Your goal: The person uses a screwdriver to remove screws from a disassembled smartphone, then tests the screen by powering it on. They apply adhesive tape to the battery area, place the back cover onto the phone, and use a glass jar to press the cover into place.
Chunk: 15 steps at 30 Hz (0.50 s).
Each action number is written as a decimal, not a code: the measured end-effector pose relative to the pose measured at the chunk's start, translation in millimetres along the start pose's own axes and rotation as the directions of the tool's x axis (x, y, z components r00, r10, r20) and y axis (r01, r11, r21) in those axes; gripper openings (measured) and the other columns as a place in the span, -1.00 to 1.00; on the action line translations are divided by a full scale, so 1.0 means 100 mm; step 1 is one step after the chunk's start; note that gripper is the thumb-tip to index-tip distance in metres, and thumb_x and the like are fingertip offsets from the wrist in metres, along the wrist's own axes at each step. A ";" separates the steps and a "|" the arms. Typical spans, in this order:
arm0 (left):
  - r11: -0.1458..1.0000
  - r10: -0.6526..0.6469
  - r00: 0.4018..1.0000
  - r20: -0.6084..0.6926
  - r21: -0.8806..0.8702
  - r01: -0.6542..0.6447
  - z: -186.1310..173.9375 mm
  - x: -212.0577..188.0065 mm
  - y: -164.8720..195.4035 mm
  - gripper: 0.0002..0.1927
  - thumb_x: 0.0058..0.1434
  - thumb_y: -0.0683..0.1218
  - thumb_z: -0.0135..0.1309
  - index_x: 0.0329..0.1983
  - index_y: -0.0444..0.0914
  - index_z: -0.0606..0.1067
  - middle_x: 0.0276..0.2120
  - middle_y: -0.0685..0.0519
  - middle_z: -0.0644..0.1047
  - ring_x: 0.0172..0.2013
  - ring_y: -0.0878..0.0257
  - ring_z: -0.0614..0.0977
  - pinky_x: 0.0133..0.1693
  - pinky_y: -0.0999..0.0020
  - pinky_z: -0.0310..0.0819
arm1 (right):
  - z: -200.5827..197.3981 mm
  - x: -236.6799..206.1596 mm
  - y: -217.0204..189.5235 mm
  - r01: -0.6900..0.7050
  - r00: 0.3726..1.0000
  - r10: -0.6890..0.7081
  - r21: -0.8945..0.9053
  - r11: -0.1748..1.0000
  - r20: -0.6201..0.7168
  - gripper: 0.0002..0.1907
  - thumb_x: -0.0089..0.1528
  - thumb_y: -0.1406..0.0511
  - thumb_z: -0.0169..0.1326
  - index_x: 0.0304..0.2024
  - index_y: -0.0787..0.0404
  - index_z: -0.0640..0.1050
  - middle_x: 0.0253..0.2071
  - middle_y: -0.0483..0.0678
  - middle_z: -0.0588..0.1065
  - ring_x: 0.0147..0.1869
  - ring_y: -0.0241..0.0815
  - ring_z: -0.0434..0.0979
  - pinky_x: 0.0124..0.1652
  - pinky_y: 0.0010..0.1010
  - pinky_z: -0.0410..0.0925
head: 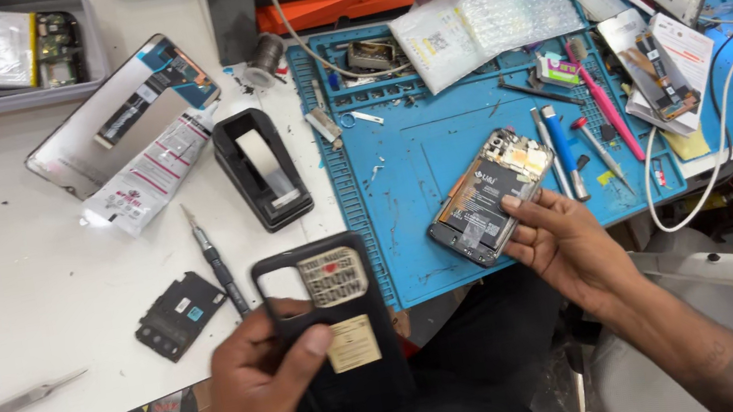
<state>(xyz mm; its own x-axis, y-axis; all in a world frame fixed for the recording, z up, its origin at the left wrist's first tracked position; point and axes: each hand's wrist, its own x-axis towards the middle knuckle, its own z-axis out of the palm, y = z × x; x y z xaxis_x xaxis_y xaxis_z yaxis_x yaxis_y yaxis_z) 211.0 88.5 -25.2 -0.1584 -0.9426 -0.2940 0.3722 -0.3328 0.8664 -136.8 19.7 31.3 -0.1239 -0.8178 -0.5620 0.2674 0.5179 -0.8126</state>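
My left hand (pixel 254 395) grips a black phone back cover (pixel 330 315) near the table's front edge, thumb across its inner face, which carries two small stickers. My right hand (pixel 563 239) holds an opened phone (pixel 488 197) with its battery and circuit board exposed, tilted over the lower right part of the blue work mat (pixel 435 141). The two hands are apart, the cover to the left of the phone.
A black tape dispenser (pixel 262 166), a screwdriver (pixel 216 259), a small black plate (pixel 180 314), metal tweezers (pixel 2 411) and a glue tube (pixel 151 176) lie on the white table. Pens, tools, a pink brush (pixel 602 95), bubble wrap and cables crowd the mat's right side.
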 end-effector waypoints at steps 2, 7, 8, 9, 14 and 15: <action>0.998 -0.060 0.997 0.054 0.012 0.060 0.06 0.02 0.03 -0.73 0.21 -0.07 0.21 -0.13 -0.36 0.61 -0.33 0.00 0.70 -0.31 0.35 0.69 -0.22 0.44 0.63 | 0.10 -0.05 0.04 -0.006 0.998 0.008 0.030 1.000 -0.064 -0.73 0.29 0.34 0.11 0.02 0.30 0.48 -0.09 0.02 0.61 -0.10 -0.23 0.67 -0.10 -0.43 0.55; 0.996 -0.085 0.981 0.174 0.045 0.078 0.10 0.01 0.12 -0.73 0.27 -0.04 0.21 -0.12 -0.35 0.61 -0.43 0.08 0.63 -0.42 0.46 0.55 -0.37 0.54 0.43 | 0.24 -0.13 0.09 -0.035 0.991 0.040 0.043 0.998 -0.126 -0.76 0.31 0.33 0.11 -0.01 0.31 0.47 -0.11 0.02 0.60 -0.08 -0.23 0.66 -0.06 -0.44 0.55; 0.995 -0.097 0.976 0.192 0.046 0.090 0.10 0.01 0.13 -0.73 0.28 -0.04 0.21 -0.12 -0.36 0.61 -0.46 0.09 0.60 -0.46 0.47 0.51 -0.42 0.55 0.36 | 0.26 -0.15 0.09 -0.051 0.993 0.055 0.039 0.998 -0.107 -0.75 0.32 0.33 0.12 -0.01 0.33 0.47 -0.11 0.04 0.60 -0.08 -0.21 0.65 -0.07 -0.44 0.54; 0.993 -0.112 0.972 0.205 0.069 0.100 0.10 0.02 0.15 -0.73 0.27 -0.04 0.21 -0.12 -0.34 0.61 -0.47 0.10 0.59 -0.49 0.48 0.48 -0.44 0.55 0.34 | 0.27 -0.16 0.09 -0.066 0.994 0.069 0.035 0.997 -0.089 -0.74 0.32 0.32 0.13 -0.01 0.34 0.46 -0.11 0.06 0.60 -0.08 -0.20 0.65 -0.08 -0.44 0.54; 0.985 -0.165 0.946 0.278 0.089 0.146 0.10 0.04 0.21 -0.72 0.26 -0.02 0.19 -0.11 -0.32 0.59 -0.46 0.15 0.60 -0.49 0.51 0.49 -0.45 0.56 0.36 | 0.27 -0.23 0.11 -0.182 0.979 0.180 -0.009 0.983 -0.100 -0.69 0.29 0.28 0.00 -0.02 0.40 0.46 -0.14 0.17 0.62 -0.06 -0.09 0.70 -0.10 -0.43 0.56; 0.985 -0.161 0.945 0.285 0.102 0.138 0.09 0.04 0.22 -0.71 0.26 -0.02 0.20 -0.10 -0.33 0.59 -0.46 0.14 0.59 -0.49 0.51 0.48 -0.45 0.56 0.36 | 0.27 -0.24 0.12 -0.210 0.972 0.206 -0.026 0.977 -0.116 -0.67 0.29 0.26 -0.04 -0.02 0.40 0.46 -0.14 0.20 0.63 -0.05 -0.06 0.71 -0.11 -0.42 0.56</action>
<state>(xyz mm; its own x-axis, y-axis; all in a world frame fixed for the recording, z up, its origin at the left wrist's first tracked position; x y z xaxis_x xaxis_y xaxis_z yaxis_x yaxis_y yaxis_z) 209.9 77.9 -3.5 -0.4707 -0.8289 -0.3023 0.2520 -0.4547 0.8543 -105.2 38.6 39.3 -0.1762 -0.6592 -0.7310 0.2628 0.6842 -0.6803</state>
